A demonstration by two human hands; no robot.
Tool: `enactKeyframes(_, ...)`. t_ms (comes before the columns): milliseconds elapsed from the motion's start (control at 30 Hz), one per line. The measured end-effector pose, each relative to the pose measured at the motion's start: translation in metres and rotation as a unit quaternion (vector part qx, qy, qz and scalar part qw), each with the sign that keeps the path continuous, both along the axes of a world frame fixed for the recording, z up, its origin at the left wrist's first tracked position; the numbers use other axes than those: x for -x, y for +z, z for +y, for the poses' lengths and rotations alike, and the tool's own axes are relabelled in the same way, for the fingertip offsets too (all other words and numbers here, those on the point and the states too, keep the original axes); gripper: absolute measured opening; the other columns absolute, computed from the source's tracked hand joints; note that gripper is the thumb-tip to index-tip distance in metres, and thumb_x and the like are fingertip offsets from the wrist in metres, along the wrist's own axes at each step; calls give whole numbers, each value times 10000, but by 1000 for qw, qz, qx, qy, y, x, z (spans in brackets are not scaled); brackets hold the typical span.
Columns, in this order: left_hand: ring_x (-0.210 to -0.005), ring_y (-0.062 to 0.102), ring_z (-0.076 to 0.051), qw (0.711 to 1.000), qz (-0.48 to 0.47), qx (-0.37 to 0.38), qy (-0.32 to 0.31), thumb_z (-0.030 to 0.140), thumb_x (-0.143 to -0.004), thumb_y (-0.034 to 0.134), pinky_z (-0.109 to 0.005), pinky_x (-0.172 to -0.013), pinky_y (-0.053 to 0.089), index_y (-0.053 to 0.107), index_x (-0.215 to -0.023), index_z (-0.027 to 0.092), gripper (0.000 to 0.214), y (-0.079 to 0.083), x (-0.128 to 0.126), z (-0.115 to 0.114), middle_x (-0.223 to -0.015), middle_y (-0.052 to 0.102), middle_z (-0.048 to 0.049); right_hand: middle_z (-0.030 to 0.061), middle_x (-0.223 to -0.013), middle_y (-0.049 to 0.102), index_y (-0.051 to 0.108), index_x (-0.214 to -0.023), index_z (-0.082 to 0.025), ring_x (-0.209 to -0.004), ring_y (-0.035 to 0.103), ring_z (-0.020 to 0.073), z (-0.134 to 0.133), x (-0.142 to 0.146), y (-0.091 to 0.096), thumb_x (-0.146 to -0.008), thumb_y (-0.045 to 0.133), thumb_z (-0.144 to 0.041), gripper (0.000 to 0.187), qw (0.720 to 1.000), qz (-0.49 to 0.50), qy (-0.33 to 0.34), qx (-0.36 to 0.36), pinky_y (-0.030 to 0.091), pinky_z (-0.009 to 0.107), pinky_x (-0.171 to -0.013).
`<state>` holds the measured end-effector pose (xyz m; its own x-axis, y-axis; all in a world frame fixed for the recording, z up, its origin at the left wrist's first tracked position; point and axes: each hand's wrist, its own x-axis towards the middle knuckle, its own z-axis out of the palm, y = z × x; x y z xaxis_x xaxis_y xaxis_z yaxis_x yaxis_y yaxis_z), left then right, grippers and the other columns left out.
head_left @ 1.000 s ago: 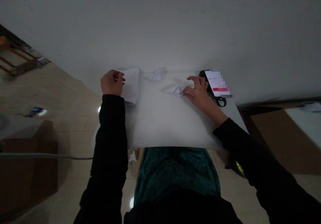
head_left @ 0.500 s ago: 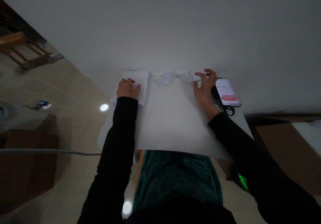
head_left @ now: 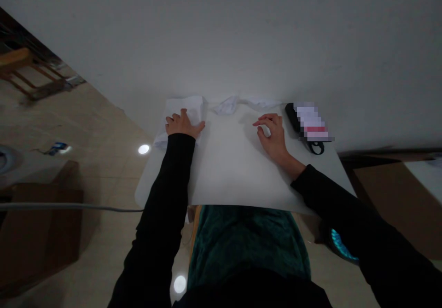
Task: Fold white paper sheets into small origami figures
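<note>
- Beige floor tiles [head_left: 103,170] spread below a white wall [head_left: 221,36], with a cardboard box [head_left: 37,239] at the lower left and a wooden frame [head_left: 20,66] farther off at the upper left.
- A grey cable [head_left: 76,208] runs across the floor toward the near left of the white tabletop [head_left: 231,170].
- Black sleeves [head_left: 165,183] cover both forearms, and a teal garment [head_left: 248,248] shows below the near edge of the tabletop.
- The left hand [head_left: 183,124] lies palm down with its fingers spread, pressing on the lower right part of a folded white paper [head_left: 193,107] at the far left of the tabletop.
- The right hand [head_left: 272,135] rests well apart from the left, with its fingers loosely curled and its thumb close to the index finger [head_left: 258,122]. It pinches nothing, and whether its fingertips touch the tabletop cannot be told.
- A crumpled paper [head_left: 227,105] and a paper strip [head_left: 262,102] sit along the far edge between the hands; whether they are joined cannot be told.
- Just beyond the right hand lie a smartphone [head_left: 311,124] with a blurred screen and a dark object [head_left: 293,117] beside it, with a black loop [head_left: 316,148] at their near end.
</note>
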<state>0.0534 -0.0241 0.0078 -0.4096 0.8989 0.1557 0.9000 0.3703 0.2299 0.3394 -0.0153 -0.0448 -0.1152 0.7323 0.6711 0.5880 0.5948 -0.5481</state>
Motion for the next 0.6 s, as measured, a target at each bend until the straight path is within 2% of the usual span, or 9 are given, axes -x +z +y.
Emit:
enactKeyframes(267,-1280,492,-421,999,-49,16,-1,554,-798,609,-569,-1039,412,509,-1337,162,674,2,14,8,-1311,595,-218,55,-1013,620,683,-846,-258,-1013,587,229,-1,1,0,-806,546,-110,205,1000,15,24,2,487,456,-948)
enactKeyframes(400,-1181,598,-331,996,-86,20,-13,532,-790,640,-473,-1048,445,599,-1191,160,548,7,23,10,-1242,655,-175,48,-984,616,691,-826,-251,-993,585,225,2,1,-3,-798,554,-81,221,998,41,48,-6,489,448,-927)
enactKeyframes(500,-1100,649,-300,995,-100,28,-1,502,-796,640,-418,-991,488,670,-1022,171,401,12,31,8,-1148,710,-136,40,-972,607,690,-815,-254,-989,580,223,3,1,-5,-787,562,-64,230,997,55,61,-1,487,449,-918)
enactKeyframes(600,-979,689,-257,992,-125,7,-13,405,-792,647,-353,-905,524,710,-938,165,288,14,41,7,-1015,752,-106,34,-968,600,687,-799,-255,-984,577,219,4,2,-5,-781,562,-49,242,995,65,69,4,485,448,-913)
